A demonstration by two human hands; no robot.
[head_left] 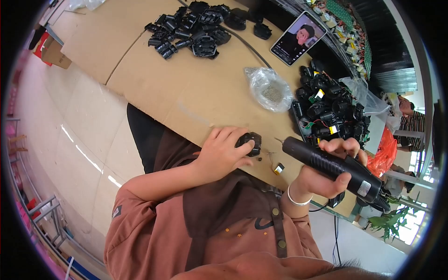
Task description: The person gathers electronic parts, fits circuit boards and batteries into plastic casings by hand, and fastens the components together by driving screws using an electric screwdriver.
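My left hand (220,154) is closed on a small black plastic housing (255,143), which rests on the cardboard-covered table near its front edge. The thumb and fingers press around its sides. In my right hand (317,182) lies a thick black electric screwdriver (322,161), with fingers wrapped round its body. Its thin bit points left toward the housing, a short gap away from it. Between the two hands, a small silver and yellow battery (278,168) with thin wires lies on the cardboard, beside a tiny black piece (260,159).
A clear plastic bag of small screws (271,92) sits beyond my hands. To its right is a heap of black housings with batteries and wires (329,105). Another black housing pile (193,30) stands far left. A phone (298,39) leans at the back, beside a black cable (247,44).
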